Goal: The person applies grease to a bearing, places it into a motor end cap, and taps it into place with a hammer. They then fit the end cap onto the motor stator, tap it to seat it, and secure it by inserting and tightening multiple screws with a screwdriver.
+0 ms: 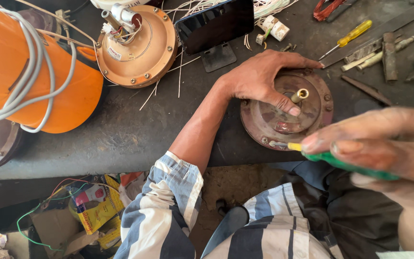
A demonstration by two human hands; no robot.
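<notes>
A dark, stained metal workbench (135,139) carries a big orange plastic drum (34,72) wound with grey cable at the left. Beside it lies a copper-coloured round motor housing (137,48). Near the bench's front edge sits a rusty maroon round motor cover (288,112); the left hand (264,76) presses on it, fingers spread flat. The right hand (384,148) grips a green-handled screwdriver (341,160), its tip at the cover's rim.

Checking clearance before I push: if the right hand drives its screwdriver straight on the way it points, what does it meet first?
The right hand aims the green screwdriver left; its tip appears already at a rim screw of the round motor housing, steadied by the left hand.
</notes>
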